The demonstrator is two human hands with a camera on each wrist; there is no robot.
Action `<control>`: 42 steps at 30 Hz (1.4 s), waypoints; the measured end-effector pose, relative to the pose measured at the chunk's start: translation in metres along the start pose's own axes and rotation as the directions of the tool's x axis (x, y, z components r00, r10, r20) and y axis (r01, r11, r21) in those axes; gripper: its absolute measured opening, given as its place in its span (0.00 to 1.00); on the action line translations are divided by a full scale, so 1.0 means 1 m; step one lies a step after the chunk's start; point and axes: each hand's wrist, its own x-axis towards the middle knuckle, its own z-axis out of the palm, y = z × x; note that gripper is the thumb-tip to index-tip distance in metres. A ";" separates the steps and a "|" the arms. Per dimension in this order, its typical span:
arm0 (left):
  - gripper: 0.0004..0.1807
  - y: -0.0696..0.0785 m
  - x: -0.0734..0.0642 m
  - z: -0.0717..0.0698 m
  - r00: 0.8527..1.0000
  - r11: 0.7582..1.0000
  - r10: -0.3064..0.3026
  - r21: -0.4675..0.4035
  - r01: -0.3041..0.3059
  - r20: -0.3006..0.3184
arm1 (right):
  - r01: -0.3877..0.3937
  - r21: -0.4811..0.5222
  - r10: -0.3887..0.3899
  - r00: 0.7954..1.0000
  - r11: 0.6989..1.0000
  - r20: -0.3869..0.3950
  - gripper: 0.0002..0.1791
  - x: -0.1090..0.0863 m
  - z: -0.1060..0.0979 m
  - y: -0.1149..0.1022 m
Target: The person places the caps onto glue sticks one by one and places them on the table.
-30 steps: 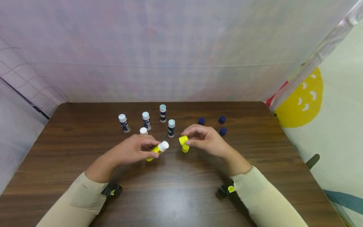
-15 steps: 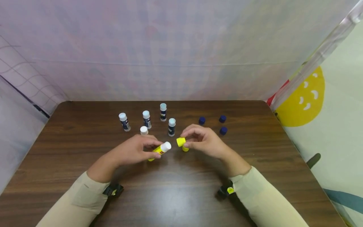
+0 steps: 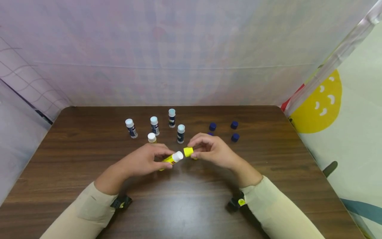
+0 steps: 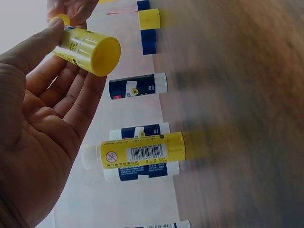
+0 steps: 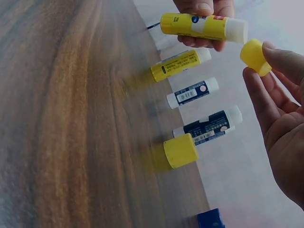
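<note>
In the head view my left hand (image 3: 146,160) pinches a yellow glue stick (image 3: 169,160) between thumb and fingers, its bare white end tilted up to the right. My right hand (image 3: 216,151) holds a yellow cap (image 3: 188,152) by thumb and fingertips. Only a small gap parts the cap from the white end, as the right wrist view shows with the cap (image 5: 255,57) facing the glue stick (image 5: 204,27). Partly hidden behind my right fingers, a second yellow cap (image 5: 181,151) stands on the table. Another yellow glue stick (image 4: 142,151) stands upright, uncapped, behind my left hand.
Several uncapped navy glue sticks (image 3: 180,134) stand upright toward the back of the brown table (image 3: 179,205). Several dark blue caps (image 3: 235,137) sit at the back right, one partly covered by my right hand. A pale curtain (image 3: 167,59) hangs behind the table.
The yellow cap in my right hand has moved left and slightly down. My left hand has brought the glue stick a little to the right, narrowing the gap between them.
</note>
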 end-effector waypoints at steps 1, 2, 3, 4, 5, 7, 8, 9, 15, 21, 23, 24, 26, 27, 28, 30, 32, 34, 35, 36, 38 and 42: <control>0.21 0.000 0.000 0.001 1.000 1.000 0.003 0.005 -0.003 0.000 | -0.001 0.005 0.001 1.000 1.000 0.004 0.14 0.000 0.001 0.000; 0.21 0.000 0.000 0.001 1.000 1.000 0.007 0.008 -0.007 0.000 | -0.001 0.011 0.001 1.000 1.000 0.008 0.14 0.000 0.001 0.000; 0.21 0.001 0.000 0.001 1.000 1.000 0.002 0.008 -0.002 0.002 | 0.000 0.016 0.000 1.000 1.000 0.012 0.14 0.000 0.002 0.000; 0.21 0.001 0.000 0.001 1.000 1.000 0.001 0.009 -0.001 0.004 | -0.003 0.020 0.002 1.000 1.000 0.013 0.14 0.000 0.002 0.000; 0.21 0.002 0.000 0.001 1.000 1.000 0.001 0.008 -0.001 0.005 | -0.004 0.027 0.004 1.000 1.000 0.014 0.14 0.000 0.003 0.000; 0.21 0.003 0.000 0.001 1.000 1.000 0.001 0.007 -0.001 0.008 | -0.006 0.040 0.005 1.000 0.999 0.015 0.14 0.000 0.004 -0.001; 0.20 0.003 0.000 0.000 1.000 1.000 0.001 0.006 -0.001 0.008 | -0.005 0.046 0.004 1.000 0.999 0.017 0.14 0.000 0.005 -0.001; 0.21 0.003 -0.001 0.000 1.000 1.000 -0.002 0.007 0.002 0.008 | -0.005 0.052 0.004 1.000 0.999 0.019 0.14 0.000 0.005 -0.001; 0.21 0.003 -0.001 0.001 1.000 0.999 -0.001 0.033 0.001 0.006 | -0.022 0.075 0.020 0.999 0.997 0.031 0.14 0.000 0.007 -0.002; 0.21 0.001 0.000 0.003 1.000 0.999 0.007 0.035 -0.007 0.003 | -0.017 0.070 0.015 0.999 0.997 0.032 0.13 0.000 0.008 -0.002; 0.21 0.001 0.000 0.003 1.000 0.999 0.014 0.031 -0.014 0.002 | -0.011 0.065 0.009 0.999 0.998 0.034 0.14 0.000 0.009 -0.002; 0.21 0.001 0.000 0.003 1.000 0.999 0.017 0.032 -0.017 0.001 | -0.010 0.063 0.008 0.999 0.998 0.035 0.13 0.000 0.009 -0.003; 0.21 0.001 -0.001 0.003 1.000 0.999 0.025 0.039 -0.025 0.000 | -0.012 0.059 0.010 0.999 0.998 0.036 0.13 0.000 0.009 -0.003; 0.21 0.001 -0.001 0.003 1.000 0.999 0.029 0.044 -0.029 -0.001 | -0.014 0.059 0.011 0.999 0.998 0.037 0.13 0.000 0.009 -0.003; 0.21 0.001 -0.001 0.003 0.999 0.998 0.033 0.048 -0.033 -0.001 | -0.016 0.057 0.014 0.999 0.998 0.037 0.13 0.000 0.009 -0.003; 0.21 0.002 -0.001 0.003 0.999 0.997 0.039 0.060 -0.039 -0.002 | -0.019 0.056 0.017 0.999 0.998 0.036 0.13 0.000 0.009 -0.002; 0.21 0.002 -0.001 0.003 0.999 0.997 0.041 0.071 -0.040 -0.003 | -0.014 0.051 0.013 0.999 0.999 0.035 0.13 0.000 0.010 -0.002; 0.21 0.003 -0.001 0.003 0.999 0.996 0.041 0.079 -0.041 -0.004 | -0.005 0.044 0.003 0.999 0.999 0.032 0.13 0.000 0.010 -0.001; 0.20 0.003 -0.001 0.003 0.999 0.996 0.040 0.082 -0.040 -0.005 | 0.000 0.040 -0.001 1.000 0.999 0.030 0.13 0.000 0.010 0.000; 0.20 0.003 -0.001 0.003 0.999 0.996 0.040 0.084 -0.040 -0.005 | 0.004 0.037 -0.005 1.000 0.999 0.028 0.13 0.001 0.010 0.000; 0.20 0.003 -0.001 0.004 0.999 0.996 0.038 0.085 -0.038 -0.003 | 0.010 0.030 -0.011 1.000 1.000 0.026 0.13 0.001 0.011 0.001; 0.20 0.003 -0.001 0.004 0.999 0.995 0.039 0.089 -0.039 -0.001 | 0.015 0.017 -0.015 1.000 1.000 0.025 0.14 0.001 0.012 0.002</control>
